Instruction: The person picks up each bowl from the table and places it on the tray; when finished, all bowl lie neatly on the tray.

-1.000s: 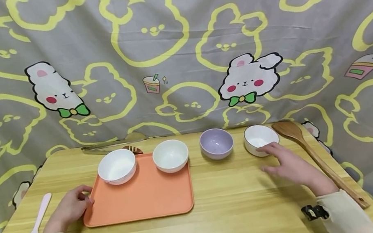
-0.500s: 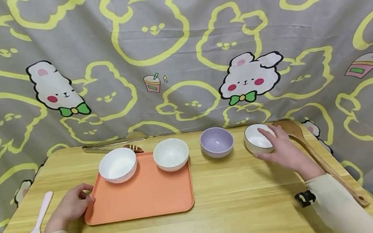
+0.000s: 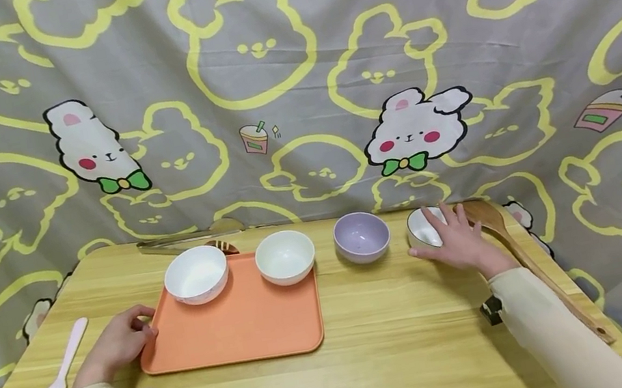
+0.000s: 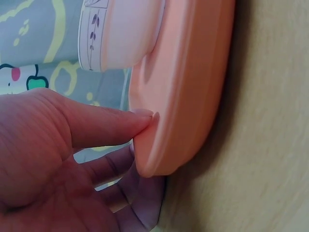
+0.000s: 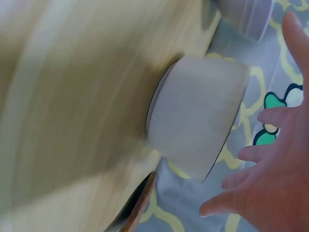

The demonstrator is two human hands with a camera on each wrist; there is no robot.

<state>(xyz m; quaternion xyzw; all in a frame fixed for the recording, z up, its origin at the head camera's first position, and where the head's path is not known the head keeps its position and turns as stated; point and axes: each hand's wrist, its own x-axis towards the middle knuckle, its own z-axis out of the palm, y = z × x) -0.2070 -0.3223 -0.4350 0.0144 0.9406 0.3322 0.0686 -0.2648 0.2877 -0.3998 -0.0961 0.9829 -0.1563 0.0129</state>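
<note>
My left hand [image 3: 119, 340] holds the left edge of an orange tray [image 3: 229, 333]. In the left wrist view its thumb lies on the tray's rim and the fingers curl underneath. On the tray's back part stand a white bowl with a leaf pattern [image 3: 196, 276] and a pale green-white bowl [image 3: 286, 259]. My right hand [image 3: 458, 243], fingers spread, hovers at a white bowl with a dark rim [image 3: 421, 230] and covers part of it in the head view. The right wrist view shows a gap between the fingers and this bowl [image 5: 198, 113].
A purple bowl [image 3: 362, 238] stands between the tray and the dark-rimmed bowl. A long wooden spatula [image 3: 540, 271] lies along the right side. A pink spoon [image 3: 64, 369] is at the left. Metal tongs [image 3: 161, 248] and a slotted brown utensil [image 3: 223, 246] lie behind the tray.
My right hand has moved left and forward over the dark-rimmed bowl, its fingers spreading wider. The left hand stays at the tray's edge, and the bowls stand where they were.
</note>
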